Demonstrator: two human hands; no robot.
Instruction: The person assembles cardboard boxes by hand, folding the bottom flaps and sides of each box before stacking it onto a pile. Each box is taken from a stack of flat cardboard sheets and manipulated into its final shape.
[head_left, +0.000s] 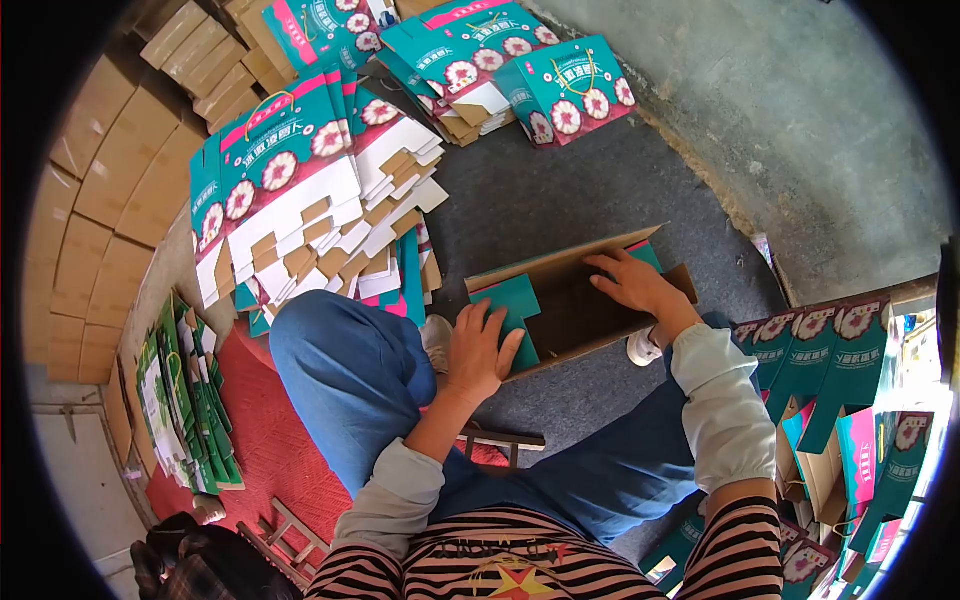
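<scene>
Between my knees stands a cardboard carton (pixel 556 262), its top facing me and its brown inside showing. My left hand (pixel 482 347) lies with fingers spread on the teal flap (pixel 512 298) folded over the carton's left end. At the other end, my right hand (pixel 634 282) reaches over the opening, fingers stretched out near a second teal flap (pixel 646 256). A brown flap (pixel 680 284) sticks out beside my right wrist. Neither hand is closed around anything, though my right fingertips partly hide what they touch.
Flattened teal and pink cartons (pixel 275 160) lie in a large overlapping pile ahead on the left. More printed cartons (pixel 570 90) sit farther back. Green folded cartons (pixel 185 400) stand at left, brown boxes (pixel 100 200) behind them. Teal cartons (pixel 825 350) are stacked at right.
</scene>
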